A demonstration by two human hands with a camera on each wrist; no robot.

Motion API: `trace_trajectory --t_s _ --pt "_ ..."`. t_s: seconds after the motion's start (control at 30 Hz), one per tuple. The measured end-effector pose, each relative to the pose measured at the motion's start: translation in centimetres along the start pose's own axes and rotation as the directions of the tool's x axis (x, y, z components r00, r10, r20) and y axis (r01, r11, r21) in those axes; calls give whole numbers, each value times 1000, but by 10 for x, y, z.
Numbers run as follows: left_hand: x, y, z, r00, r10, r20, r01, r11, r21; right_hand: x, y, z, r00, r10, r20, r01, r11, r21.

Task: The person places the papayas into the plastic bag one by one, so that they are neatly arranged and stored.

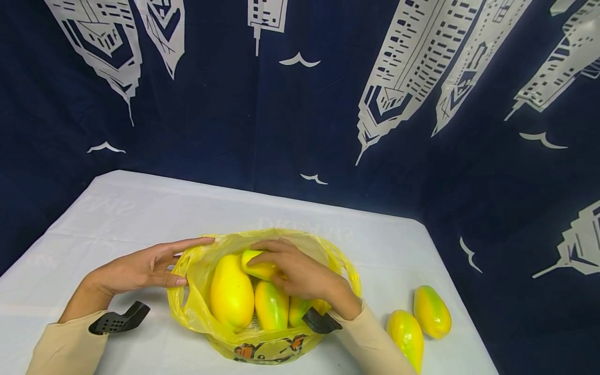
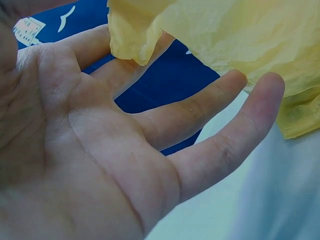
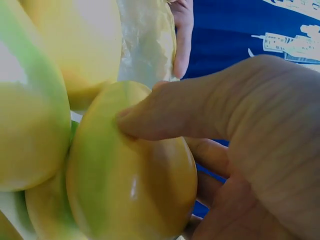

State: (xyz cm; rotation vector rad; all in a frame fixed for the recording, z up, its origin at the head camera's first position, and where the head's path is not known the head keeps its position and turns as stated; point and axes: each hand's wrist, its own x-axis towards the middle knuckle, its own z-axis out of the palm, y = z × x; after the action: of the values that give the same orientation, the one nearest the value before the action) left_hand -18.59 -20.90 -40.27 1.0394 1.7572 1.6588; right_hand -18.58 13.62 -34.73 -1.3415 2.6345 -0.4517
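Note:
A thin yellow plastic bag (image 1: 262, 341) stands wide-mouthed on the table with several yellow-green mangoes inside, among them a large, nearly all-yellow one (image 1: 232, 294). My right hand (image 1: 304, 268) reaches into the bag and grips a mango (image 3: 130, 165), thumb across its top and fingers round the far side. That fruit lies against the others at the back of the pile. At the bag's left rim, my left hand (image 1: 140, 266) has its fingers loosely extended. The yellow film hangs over part of the left fingers (image 2: 225, 145) in the left wrist view.
Two more yellow-green mangoes, one nearer (image 1: 405, 338) and one farther (image 1: 432, 312), lie to the right of the bag by my right sleeve. A white cloth covers the table (image 1: 154, 208). Behind it hangs a dark blue curtain (image 1: 211, 130) with white building prints.

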Motion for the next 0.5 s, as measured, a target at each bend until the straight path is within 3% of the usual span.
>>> trace_trajectory --t_s 0.17,0.5 --pt "-1 1 0 1000 -20 -12 20 1000 14 4 1 3 998 -53 -21 53 999 -7" --pt "-1 0 -1 1000 -12 -4 12 1000 10 3 0 3 1000 23 -18 -23 1000 20"
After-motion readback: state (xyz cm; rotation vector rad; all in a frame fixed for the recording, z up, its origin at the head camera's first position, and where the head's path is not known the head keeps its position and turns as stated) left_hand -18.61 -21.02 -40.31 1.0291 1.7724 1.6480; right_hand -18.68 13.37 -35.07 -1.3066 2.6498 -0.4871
